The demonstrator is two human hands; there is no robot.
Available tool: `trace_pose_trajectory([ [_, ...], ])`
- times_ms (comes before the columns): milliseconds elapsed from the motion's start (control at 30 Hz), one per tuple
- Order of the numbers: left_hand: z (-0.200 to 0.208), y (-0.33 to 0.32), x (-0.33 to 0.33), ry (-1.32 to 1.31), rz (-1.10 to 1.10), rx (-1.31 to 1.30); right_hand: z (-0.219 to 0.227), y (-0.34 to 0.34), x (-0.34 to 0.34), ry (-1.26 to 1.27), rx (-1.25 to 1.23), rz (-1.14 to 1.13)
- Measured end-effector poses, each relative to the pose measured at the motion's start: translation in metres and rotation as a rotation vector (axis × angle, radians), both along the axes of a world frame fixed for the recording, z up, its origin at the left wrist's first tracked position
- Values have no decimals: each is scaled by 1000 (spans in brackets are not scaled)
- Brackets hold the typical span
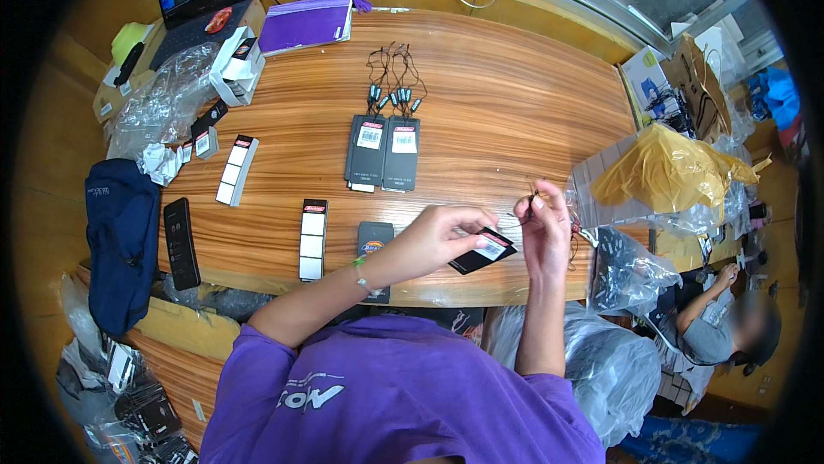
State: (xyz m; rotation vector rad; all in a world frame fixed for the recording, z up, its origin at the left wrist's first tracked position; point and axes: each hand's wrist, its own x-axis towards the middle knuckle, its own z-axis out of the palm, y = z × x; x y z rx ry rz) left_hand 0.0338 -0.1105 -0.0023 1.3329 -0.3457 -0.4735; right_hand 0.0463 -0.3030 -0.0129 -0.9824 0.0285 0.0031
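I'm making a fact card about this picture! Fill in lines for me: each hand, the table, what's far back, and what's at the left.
Left hand: holds a black card tag with a white label
Right hand: pinches a thin dark cord
Table: brown wood-grain table
Farther back: two dark grey rectangular tag stacks with black cords; purple rectangular notebook
Left side: black rectangular phone

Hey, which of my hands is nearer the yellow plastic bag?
Right: your right hand is left of the yellow plastic bag, apart from it. Your left hand is farther left, holding a black hang tag.
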Motion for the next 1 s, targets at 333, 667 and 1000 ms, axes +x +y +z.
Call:
trace_pose_trajectory([
  [333,-6,-6,5,0,-152,62,0,13,2,-39,114,65],
  [667,-8,0,-2,-16,-173,171,24,-22,30,140,449,-149],
  [1000,18,15,14,-210,314,119,35,7,2,-254,-219,12],
])
